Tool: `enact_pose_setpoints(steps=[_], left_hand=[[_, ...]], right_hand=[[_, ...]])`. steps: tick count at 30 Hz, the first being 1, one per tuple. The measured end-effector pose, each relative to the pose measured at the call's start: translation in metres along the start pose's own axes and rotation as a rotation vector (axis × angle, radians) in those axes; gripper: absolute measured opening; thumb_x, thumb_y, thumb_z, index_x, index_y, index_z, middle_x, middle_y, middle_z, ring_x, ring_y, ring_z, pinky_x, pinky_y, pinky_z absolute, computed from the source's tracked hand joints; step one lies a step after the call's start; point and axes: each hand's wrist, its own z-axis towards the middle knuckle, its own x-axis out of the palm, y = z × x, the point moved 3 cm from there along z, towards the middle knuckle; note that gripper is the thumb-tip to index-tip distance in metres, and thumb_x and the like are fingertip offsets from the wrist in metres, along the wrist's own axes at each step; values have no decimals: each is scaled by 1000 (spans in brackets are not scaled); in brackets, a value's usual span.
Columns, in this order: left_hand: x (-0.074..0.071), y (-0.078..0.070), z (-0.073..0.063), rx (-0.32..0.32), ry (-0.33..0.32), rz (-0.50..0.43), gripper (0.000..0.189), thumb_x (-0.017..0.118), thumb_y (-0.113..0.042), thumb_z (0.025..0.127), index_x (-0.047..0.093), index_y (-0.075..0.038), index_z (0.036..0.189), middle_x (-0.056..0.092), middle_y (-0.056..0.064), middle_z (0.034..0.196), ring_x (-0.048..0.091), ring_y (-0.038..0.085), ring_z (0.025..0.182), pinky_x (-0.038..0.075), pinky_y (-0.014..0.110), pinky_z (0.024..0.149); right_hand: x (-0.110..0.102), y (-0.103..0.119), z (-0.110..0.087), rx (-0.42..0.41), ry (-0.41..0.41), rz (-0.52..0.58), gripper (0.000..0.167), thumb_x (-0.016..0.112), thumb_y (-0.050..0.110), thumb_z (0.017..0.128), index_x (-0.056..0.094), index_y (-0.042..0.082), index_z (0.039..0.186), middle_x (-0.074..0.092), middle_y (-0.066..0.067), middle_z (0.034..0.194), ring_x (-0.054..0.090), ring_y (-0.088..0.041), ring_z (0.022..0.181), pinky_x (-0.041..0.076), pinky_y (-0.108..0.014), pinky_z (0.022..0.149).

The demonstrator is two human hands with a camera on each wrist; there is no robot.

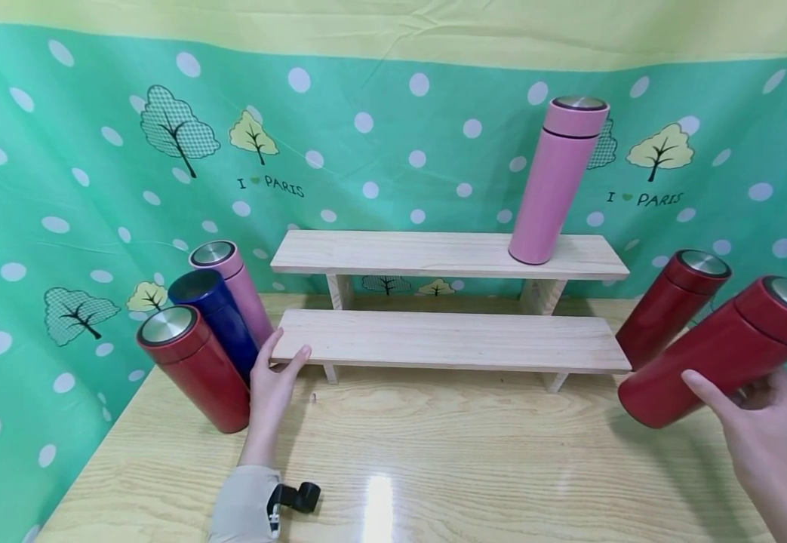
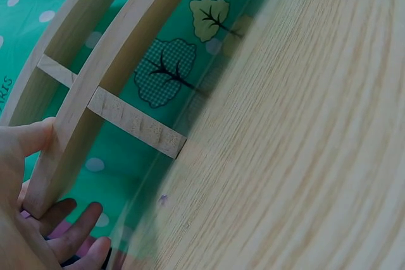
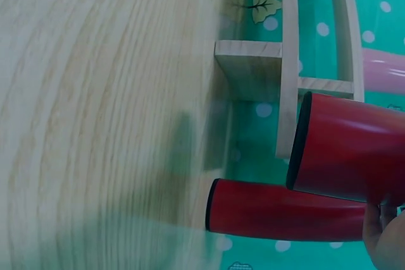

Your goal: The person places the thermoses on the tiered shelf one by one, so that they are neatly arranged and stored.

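My right hand point(image 1: 767, 422) grips a red thermos bottle point(image 1: 712, 362) around its lower side. It is held tilted above the table, its base toward the shelf and its steel lid to the upper right. Behind it stands another red thermos point(image 1: 671, 309); in the right wrist view the held thermos point(image 3: 354, 147) overlaps that standing thermos point(image 3: 285, 210). My left hand point(image 1: 274, 385) holds the left end of the two-tier wooden shelf's lower board point(image 1: 447, 339), thumb and fingers around its corner. In the left wrist view, the left hand's point(image 2: 38, 200) fingers curl past the board's end point(image 2: 57, 162).
A pink thermos point(image 1: 556, 185) stands on the upper board point(image 1: 393, 253), toward the right. Left of the shelf stand a red thermos point(image 1: 196, 369), a blue one point(image 1: 216, 317) and a pink one point(image 1: 244, 290) close together. A dotted green curtain point(image 1: 379, 136) hangs behind the wooden table point(image 1: 447, 445).
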Motion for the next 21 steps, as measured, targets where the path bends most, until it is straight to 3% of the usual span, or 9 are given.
enact_pose_setpoints(steps=[15,21], left_hand=[[0,0,0,-17,9,10,74,73,-40,91,39,-23,154,27,11,159,55,31,110,43,28,82],[0,0,0,-8,0,9,74,73,-40,90,40,-21,153,29,11,158,56,31,108,43,22,80]], right_hand=[[20,17,-1,-86,58,187,68,70,-11,84,47,16,142,56,2,125,57,-6,103,47,-7,75],[32,24,-1,-119,99,227,68,70,-12,84,46,13,142,55,0,126,57,-9,104,48,-9,76]])
